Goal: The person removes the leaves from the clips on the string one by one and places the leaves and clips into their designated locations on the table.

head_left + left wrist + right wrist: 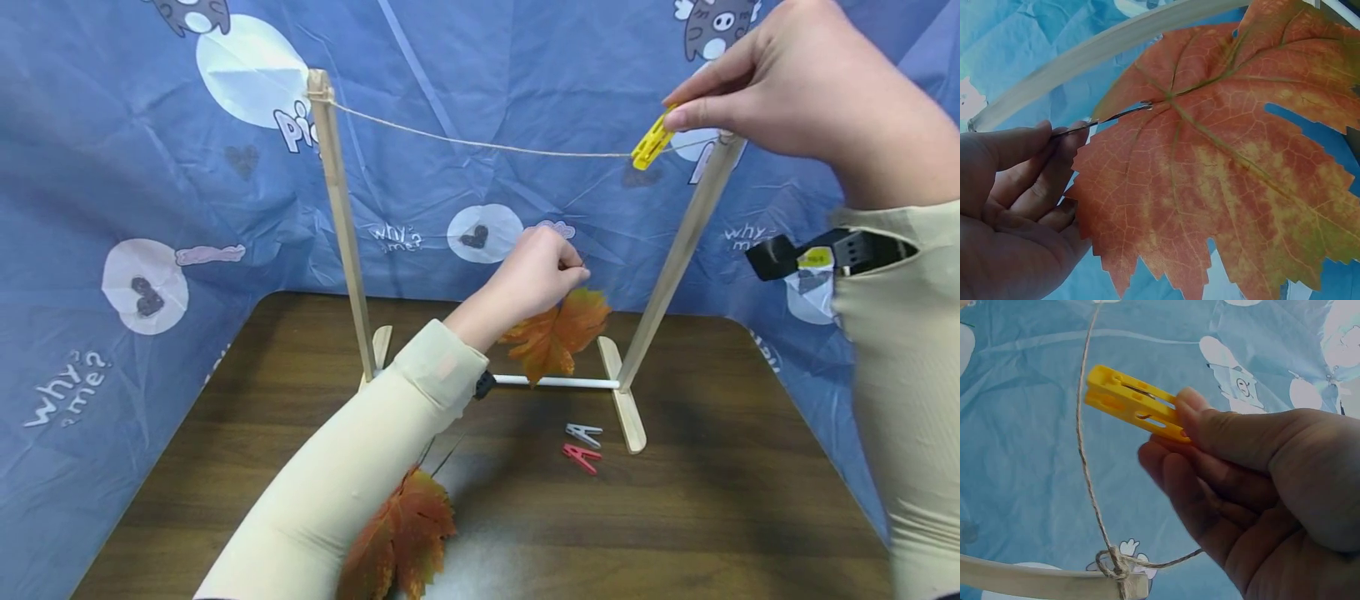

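Observation:
My left hand (536, 275) pinches the thin dark stem of an orange artificial leaf (1222, 162) between thumb and fingers. The leaf hangs below the string, in front of the stand's white bottom bar. Up at the right, my right hand (795, 92) pinches a yellow clothespin (1135, 403) by its handle end. The clothespin's tip is right at the twine (480, 143), close to the right post. In the right wrist view the twine (1082, 437) runs just past the clothespin's nose, down to a knot on the wooden post (1054, 578).
The twine spans two wooden posts (341, 217) with flat feet on a brown table (675, 517). A grey clothespin (583, 433) and a red clothespin (581, 457) lie near the right foot. More orange leaves (408, 533) lie at the front, partly behind my left sleeve. A blue printed cloth hangs behind.

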A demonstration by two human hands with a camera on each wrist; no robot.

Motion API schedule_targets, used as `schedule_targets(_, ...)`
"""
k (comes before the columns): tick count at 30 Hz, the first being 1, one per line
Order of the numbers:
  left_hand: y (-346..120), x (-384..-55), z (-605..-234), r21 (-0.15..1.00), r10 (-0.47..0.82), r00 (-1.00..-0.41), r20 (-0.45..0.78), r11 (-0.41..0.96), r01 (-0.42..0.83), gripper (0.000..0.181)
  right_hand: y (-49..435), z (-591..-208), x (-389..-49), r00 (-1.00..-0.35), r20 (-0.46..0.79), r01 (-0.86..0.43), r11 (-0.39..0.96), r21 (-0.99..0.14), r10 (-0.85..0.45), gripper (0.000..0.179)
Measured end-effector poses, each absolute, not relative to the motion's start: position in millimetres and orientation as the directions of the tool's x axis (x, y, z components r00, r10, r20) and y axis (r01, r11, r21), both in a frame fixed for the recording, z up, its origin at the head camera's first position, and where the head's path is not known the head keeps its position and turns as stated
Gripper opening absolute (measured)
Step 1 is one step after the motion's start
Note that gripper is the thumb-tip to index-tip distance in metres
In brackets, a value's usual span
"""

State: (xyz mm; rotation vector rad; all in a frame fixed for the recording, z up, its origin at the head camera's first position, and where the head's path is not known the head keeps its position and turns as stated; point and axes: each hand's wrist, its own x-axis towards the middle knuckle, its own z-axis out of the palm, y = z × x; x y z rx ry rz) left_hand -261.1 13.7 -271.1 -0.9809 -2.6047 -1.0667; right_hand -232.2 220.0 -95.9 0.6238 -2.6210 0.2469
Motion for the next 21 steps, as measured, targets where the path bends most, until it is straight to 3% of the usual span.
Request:
schedule_targets(12,-16,-245,-282,0.596,0.516,-0.8,0.308,0.551,0.585,0.026,223,-110,-210,-0.774,0.48,-0.511,0.855,-0.087,-0.414,0.027)
schedule_targets(21,-41,-229,-286,0.596,0.491,-0.834,0.254,0.6,0.534,0.027,223,-136,-188,-0.781,0.469,-0.539,0.824,-0.174,-0.412,0.02)
